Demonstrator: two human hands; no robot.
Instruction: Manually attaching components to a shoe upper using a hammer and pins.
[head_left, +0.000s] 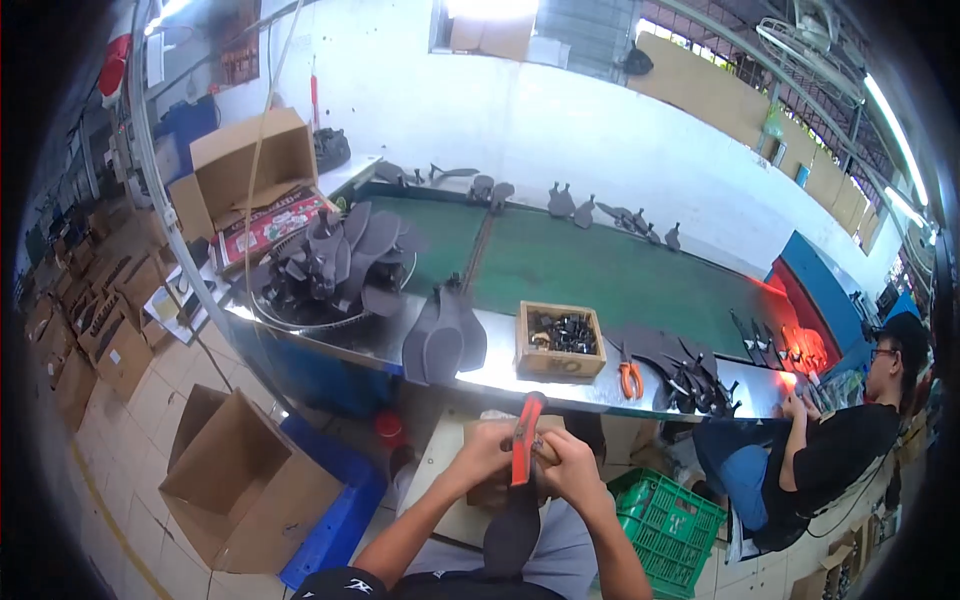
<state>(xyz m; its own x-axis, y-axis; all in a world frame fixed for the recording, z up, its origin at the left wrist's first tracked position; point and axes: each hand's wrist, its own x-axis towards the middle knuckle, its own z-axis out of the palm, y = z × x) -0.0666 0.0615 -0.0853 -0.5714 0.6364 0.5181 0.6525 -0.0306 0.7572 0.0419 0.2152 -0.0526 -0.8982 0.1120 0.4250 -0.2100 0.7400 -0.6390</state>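
Note:
My left hand (484, 454) is closed at the left side of an orange-red bar-like piece (524, 440), which stands upright over my lap. From its lower end a dark grey paddle-shaped piece (512, 535) hangs down towards me. On the other side, my right hand (568, 464) is closed around a short tan, wood-like handle (546, 450) against the bar. Whether the handle and bar are one tool I cannot tell. Beneath my hands is a pale board (440, 455). Similar dark paddle pieces (445, 338) lean at the bench edge in front of me.
A wooden box (524, 362) of small black parts and orange-handled pliers (630, 376) sit on the metal bench edge. Beyond runs a green belt (590, 265). A piled basket (335, 322), cardboard box (250, 490) and green crate (668, 530) surround me. A co-worker (840, 440) sits at right.

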